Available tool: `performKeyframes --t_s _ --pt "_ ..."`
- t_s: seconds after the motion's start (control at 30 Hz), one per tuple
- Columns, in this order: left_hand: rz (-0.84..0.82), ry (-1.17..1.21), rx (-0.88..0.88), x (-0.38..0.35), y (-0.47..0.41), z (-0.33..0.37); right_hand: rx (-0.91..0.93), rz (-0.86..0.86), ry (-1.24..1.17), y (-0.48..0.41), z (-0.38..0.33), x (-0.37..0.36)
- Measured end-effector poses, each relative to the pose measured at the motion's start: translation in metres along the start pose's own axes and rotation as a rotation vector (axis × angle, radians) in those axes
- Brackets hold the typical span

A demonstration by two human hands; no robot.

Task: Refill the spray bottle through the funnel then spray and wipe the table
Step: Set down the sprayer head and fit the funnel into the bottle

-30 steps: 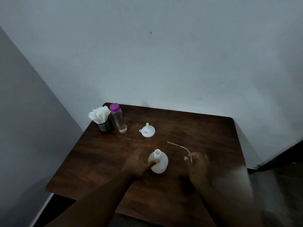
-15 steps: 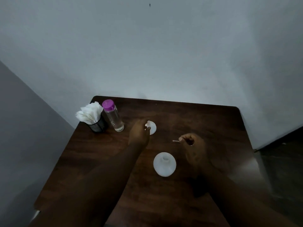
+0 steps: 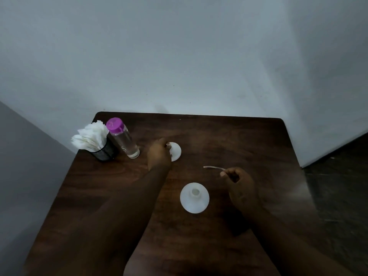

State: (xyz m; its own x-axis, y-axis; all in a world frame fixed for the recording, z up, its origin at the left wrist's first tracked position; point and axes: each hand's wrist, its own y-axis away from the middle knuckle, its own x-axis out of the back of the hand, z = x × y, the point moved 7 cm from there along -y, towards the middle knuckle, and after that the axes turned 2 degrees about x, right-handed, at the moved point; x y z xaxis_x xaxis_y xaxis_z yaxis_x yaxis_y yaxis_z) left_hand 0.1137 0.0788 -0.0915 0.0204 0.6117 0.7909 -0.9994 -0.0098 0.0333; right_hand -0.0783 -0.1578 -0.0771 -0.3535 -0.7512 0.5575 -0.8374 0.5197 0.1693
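Observation:
A white round spray bottle (image 3: pixel 194 198) stands open-necked in the middle of the dark wooden table (image 3: pixel 229 140), with no head on it. My left hand (image 3: pixel 159 154) reaches to the white funnel (image 3: pixel 176 151) behind it and pinches the funnel's spout. My right hand (image 3: pixel 238 182), to the right of the bottle, is closed around the spray head; only its thin dip tube (image 3: pixel 214 167) sticks out to the left. A clear bottle with a purple cap (image 3: pixel 122 137), holding liquid, stands at the back left.
A black mesh cup of white napkins (image 3: pixel 93 141) stands in the back-left corner beside the purple-capped bottle. Grey walls close off the back and left. The floor drops away at the right of the table.
My left hand left the spray bottle and went back to the funnel, then closed on its spout. My right hand with the spray head shifted slightly; the view tilted down over the table.

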Motion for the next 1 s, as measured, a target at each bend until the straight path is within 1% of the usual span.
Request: performKeyframes --t_s 0.1,0.23,0.3,0.37,0.43,0.5,0.53,0.6,0.67,0.77,0.9,0.97,1.0 --pt "0.038 0.129 0.116 0.013 0.015 0.000 0.003 -0.008 -0.026 0.002 -0.008 -0.001" --pt "0.106 0.356 0.202 0.043 0.042 0.007 0.024 -0.040 -0.083 0.008 -0.025 0.001" --pt "0.129 0.458 0.211 0.059 0.056 0.013 0.049 -0.057 -0.118 0.009 -0.034 0.002" --pt "0.136 0.576 0.174 0.073 0.067 0.018 0.052 -0.084 -0.164 0.011 -0.043 0.003" --pt "0.066 0.804 0.208 0.078 0.077 0.022 0.040 -0.113 -0.246 0.012 -0.049 0.003" --pt "-0.074 1.096 0.298 0.076 0.093 0.028 0.005 -0.166 -0.372 0.016 -0.058 0.004" --pt "-0.143 1.205 0.334 0.075 0.103 0.034 -0.023 -0.201 -0.446 0.020 -0.063 0.004" --pt "-0.260 1.332 0.375 0.073 0.123 0.045 -0.087 -0.295 -0.600 0.029 -0.070 0.001" --pt "-0.336 1.411 0.423 0.070 0.142 0.051 -0.126 -0.391 -0.718 0.040 -0.074 -0.001" --pt "-0.408 1.474 0.497 0.063 0.161 0.053 -0.123 -0.436 -0.739 0.053 -0.072 0.002" --pt "-0.500 1.484 0.555 0.053 0.180 0.049 -0.100 -0.411 -0.672 0.062 -0.066 0.013" --pt "-0.516 1.419 0.534 0.050 0.186 0.045 -0.103 -0.366 -0.637 0.065 -0.065 0.019" --pt "-0.502 1.342 0.511 0.051 0.188 0.042 -0.106 -0.333 -0.614 0.065 -0.065 0.023"
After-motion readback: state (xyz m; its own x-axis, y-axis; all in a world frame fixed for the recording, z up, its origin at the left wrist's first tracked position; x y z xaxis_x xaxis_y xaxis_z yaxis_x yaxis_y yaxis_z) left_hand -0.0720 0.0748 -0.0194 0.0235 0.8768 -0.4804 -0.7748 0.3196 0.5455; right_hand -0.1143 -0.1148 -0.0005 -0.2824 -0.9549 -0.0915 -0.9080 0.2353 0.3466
